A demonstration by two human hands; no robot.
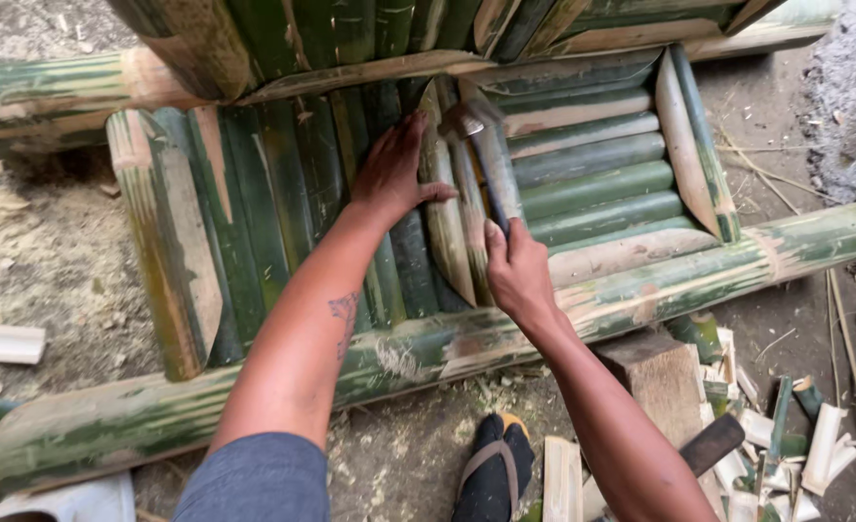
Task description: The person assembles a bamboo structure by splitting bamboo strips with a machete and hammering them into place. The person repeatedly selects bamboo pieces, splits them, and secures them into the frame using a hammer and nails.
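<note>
Left hand: the left hand (391,174) lies spread and flat, palm down, on the split bamboo panel (283,184), fingers pointing away from the person, thumb stretched toward the loose bamboo slat (444,208) and touching its edge.
Right hand: the right hand (515,271) is closed around the handle of a hammer (491,159), gripping it at the lower end.
Hammer: one; its long axis runs from the right hand up and slightly left, the metal head at the far end, blurred, just above the top of the loose slat.
Loose bamboo slat: one pale green slat, standing between the two hands, its long axis running near to far and leaning a little against the other strips; its pointed lower end sits near the front pole.
Hands counted: two, both the person's own.
Front bamboo pole: one thick round bamboo pole (641,290) lying crosswise just in front of the panel, under the right wrist.
Panel strips: left of the loose slat they run near to far; right of it, about seven strips run crosswise.
Wood block: one wood block (660,372) on the near side of the front pole, by the right forearm.
Foot: one sandalled foot (494,469) on the ground, nearer the person than the front pole.
Offcuts: many short bamboo offcuts (786,445) scattered right of the wood block.
</note>
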